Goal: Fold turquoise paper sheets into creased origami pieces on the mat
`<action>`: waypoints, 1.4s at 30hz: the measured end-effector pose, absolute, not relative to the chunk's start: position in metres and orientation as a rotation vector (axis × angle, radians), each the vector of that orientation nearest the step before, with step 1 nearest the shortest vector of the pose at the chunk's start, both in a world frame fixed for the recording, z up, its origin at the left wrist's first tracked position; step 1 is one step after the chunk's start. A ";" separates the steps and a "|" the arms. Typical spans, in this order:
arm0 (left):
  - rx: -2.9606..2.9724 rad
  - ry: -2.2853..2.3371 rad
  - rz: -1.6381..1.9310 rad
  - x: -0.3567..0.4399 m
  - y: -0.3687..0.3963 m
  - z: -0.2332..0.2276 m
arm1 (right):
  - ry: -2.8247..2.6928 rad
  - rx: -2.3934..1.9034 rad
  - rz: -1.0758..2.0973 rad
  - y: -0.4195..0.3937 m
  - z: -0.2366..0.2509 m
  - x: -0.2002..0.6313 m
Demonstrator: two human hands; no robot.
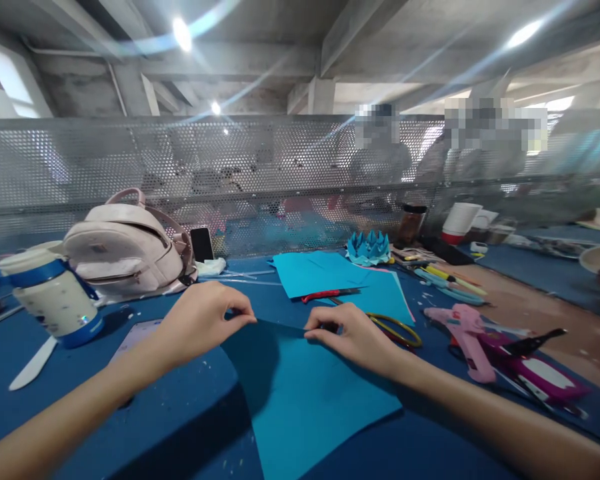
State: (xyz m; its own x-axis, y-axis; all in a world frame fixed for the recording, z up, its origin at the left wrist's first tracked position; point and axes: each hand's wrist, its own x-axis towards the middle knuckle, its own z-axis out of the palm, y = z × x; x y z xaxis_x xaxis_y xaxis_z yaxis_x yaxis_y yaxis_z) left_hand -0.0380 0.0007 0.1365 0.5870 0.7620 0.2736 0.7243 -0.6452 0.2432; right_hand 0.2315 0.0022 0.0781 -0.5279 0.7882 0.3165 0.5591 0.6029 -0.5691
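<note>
A sheet of blue paper (pixel 310 407) hangs between both hands, its upper edge raised and its lower part curving down over the table. My left hand (pixel 207 317) pinches the top edge near the left corner. Farther along the same edge, my right hand (pixel 347 333) pinches it between thumb and fingers. Beyond the hands lie more blue sheets (pixel 315 270), with red-handled scissors (pixel 325 295) on them. Yellow-handled scissors (pixel 395 330) rest just behind my right hand, partly hidden by it. A folded blue paper crown shape (pixel 369 248) stands at the back.
At left are a white and blue bottle (pixel 55 300), a pale backpack (pixel 125 250) and a white plastic knife (pixel 34 363). A pink glue gun (pixel 465 337) and a purple box (pixel 545 373) lie at right. A perforated metal screen (pixel 260 173) closes off the back.
</note>
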 end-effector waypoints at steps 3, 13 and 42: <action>2.652 1.285 0.570 -0.053 0.001 0.140 | -2.245 -1.080 0.660 0.007 0.073 0.242; 2.342 1.292 0.671 -0.087 0.021 0.139 | -2.165 -1.100 0.915 0.008 0.065 0.249; 3.306 0.932 0.158 -0.005 0.003 0.091 | -2.365 -1.031 0.755 0.011 0.069 0.208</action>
State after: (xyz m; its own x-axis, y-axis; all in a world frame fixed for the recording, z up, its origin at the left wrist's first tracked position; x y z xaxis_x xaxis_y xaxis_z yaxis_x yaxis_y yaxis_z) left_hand -0.0054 0.0034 0.0908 0.8523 0.4962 0.1657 0.5231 -0.8126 -0.2571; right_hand 0.2085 0.0110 0.0693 -0.6195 0.7639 0.1806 0.5178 0.5706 -0.6375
